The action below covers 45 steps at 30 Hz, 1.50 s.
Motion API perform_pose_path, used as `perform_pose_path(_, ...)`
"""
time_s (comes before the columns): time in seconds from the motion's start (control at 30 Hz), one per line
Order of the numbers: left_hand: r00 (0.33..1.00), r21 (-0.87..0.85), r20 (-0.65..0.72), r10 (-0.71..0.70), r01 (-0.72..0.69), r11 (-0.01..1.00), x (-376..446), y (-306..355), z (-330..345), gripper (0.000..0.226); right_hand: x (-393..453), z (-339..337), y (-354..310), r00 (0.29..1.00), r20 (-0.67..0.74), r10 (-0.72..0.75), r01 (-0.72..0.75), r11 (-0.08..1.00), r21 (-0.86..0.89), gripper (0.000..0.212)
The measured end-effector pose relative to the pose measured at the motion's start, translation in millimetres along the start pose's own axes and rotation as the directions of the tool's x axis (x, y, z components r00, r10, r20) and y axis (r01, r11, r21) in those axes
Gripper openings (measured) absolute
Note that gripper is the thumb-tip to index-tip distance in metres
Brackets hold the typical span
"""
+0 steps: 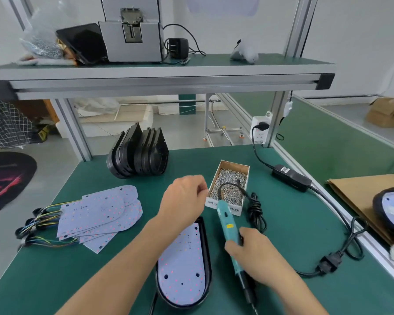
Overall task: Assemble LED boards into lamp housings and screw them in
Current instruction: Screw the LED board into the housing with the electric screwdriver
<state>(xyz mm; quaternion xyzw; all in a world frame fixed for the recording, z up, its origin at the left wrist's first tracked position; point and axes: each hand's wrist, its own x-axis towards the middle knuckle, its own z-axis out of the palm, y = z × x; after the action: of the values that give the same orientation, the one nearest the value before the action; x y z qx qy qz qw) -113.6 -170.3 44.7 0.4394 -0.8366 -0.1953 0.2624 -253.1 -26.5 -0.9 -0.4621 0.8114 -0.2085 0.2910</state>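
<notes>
A person's two bare forearms reach over a green tabletop (293, 223) at an assembly bench. Much is cut off or unclear: the bit end of the teal electric screwdriver (228, 226) runs out of the bottom edge, a second lamp housing with its board (390, 211) is cropped at the right edge beside a sheet of brown cardboard (359, 194), and the clear bag (41, 45) on the upper shelf (159, 75) shows only a blur of small metal parts. The fingertips of the left hand (182, 198) are curled under and hidden behind its back, so whether they pinch a screw cannot be told; the hand hovers just beside the near-left corner of the open box of screws (231, 186), wrist bent, above the far end of the work. The right hand (250, 253) grips the screwdriver about mid-body, fingers wrapped round it, the tool tilted with its cable end up toward the screw box and its dark tip down and toward the camera. The black lamp housing (208, 264) lies flat near the bottom centre between the forearms, a white LED board (180, 276) seated inside it. To the left lies a fanned stack of loose LED boards (98, 214) with coloured wire leads (46, 214). Empty black housings (138, 152) stand on edge at the far side. A black power adapter (291, 177) and its cable lie to the right.
</notes>
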Motion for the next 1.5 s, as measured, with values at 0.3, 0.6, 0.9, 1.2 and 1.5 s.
perform_pose_path(0.3,0.931,0.193,0.362,0.047,-0.124,0.973,76,24,41,0.015,9,11,25,0.980,-0.190,0.055,0.193,-0.039,0.980,0.036)
perform_pose_path(0.6,0.875,0.271,0.483,0.021,-0.172,0.947,87,27,92,0.007,14,12,24,0.960,-0.198,0.196,0.240,-0.218,0.946,0.020)
perform_pose_path(0.9,0.885,0.380,0.465,-0.019,-0.180,0.907,86,26,101,0.023,19,15,27,0.958,-0.218,0.188,0.247,-0.150,0.957,0.011)
perform_pose_path(1.2,0.848,0.358,0.529,-0.029,-0.191,0.914,85,28,98,0.018,19,16,26,0.954,-0.253,0.158,0.264,-0.054,0.963,0.011)
perform_pose_path(1.5,0.905,0.177,0.426,-0.011,-0.072,0.982,86,15,100,0.014,20,16,26,0.958,-0.250,0.142,0.262,-0.071,0.962,0.011)
